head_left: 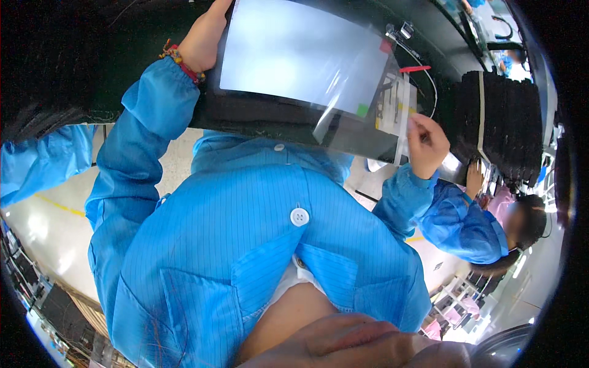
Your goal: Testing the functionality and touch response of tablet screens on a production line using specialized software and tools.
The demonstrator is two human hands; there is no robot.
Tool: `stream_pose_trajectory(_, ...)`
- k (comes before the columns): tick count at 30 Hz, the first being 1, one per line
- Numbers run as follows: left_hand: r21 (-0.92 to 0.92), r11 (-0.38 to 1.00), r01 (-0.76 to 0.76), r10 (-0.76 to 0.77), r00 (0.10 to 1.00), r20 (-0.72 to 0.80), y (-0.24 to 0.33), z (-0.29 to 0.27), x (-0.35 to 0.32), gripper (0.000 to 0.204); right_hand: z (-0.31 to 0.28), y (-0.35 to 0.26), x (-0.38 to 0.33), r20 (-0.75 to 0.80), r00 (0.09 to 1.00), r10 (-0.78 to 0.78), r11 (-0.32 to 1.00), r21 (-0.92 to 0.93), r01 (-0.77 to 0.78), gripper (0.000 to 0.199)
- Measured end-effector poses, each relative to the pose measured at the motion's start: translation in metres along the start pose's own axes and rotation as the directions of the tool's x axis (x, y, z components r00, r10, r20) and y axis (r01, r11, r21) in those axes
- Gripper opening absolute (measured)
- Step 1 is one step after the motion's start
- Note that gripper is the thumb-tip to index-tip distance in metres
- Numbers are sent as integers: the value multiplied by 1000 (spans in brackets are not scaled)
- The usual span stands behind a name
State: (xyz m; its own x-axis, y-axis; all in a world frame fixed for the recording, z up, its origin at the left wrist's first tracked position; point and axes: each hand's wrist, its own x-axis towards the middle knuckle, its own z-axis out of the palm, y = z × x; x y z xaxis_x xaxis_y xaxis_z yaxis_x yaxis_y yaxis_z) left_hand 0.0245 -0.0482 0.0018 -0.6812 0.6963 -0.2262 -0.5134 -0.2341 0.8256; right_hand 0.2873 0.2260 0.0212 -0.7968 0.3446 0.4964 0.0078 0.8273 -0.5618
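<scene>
A flat panel with a bright white lit face (300, 49) lies in front of me, with a green tab (362, 110) and a red tab (385, 45) at its right corners. My left hand (205, 40) is at the panel's left edge; its fingers run out of the picture at the top. A clear, shiny film (334, 116) spreads from the panel's right part toward my right hand (428, 147). The fingers of that hand are closed in a pinch on the film's right edge. Pale strips with printing (388, 104) show beneath or through the film.
A thin red piece (415, 69) and a curved white cable (434, 92) lie right of the panel. Farther right stands a strapped stack of black sheets or trays (503, 122). A co-worker in a blue sleeve (460, 224) is close on my right; another blue sleeve (46, 162) is at left.
</scene>
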Motion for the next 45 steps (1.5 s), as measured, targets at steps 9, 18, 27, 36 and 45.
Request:
stream_pose_trajectory(9,-101,991,-83,104,968,229,-2,-4,5,66,43,-55,0,303,869,-391,890,-115,441,15)
stream_pose_trajectory(18,-165,984,-74,113,963,244,-7,-8,8,63,113,-97,36,98,866,-490,865,-72,497,40)
stream_pose_trajectory(27,-215,975,-64,101,981,164,-4,-2,4,61,99,-61,37,274,829,-487,837,-124,532,25)
stream_pose_trajectory(36,-460,888,1,264,819,510,-16,-14,30,59,47,-31,-14,110,953,-283,946,-131,296,8)
stream_pose_trajectory(45,-158,979,-126,158,966,205,-7,-7,5,61,54,-45,-11,179,925,-335,922,-138,361,6)
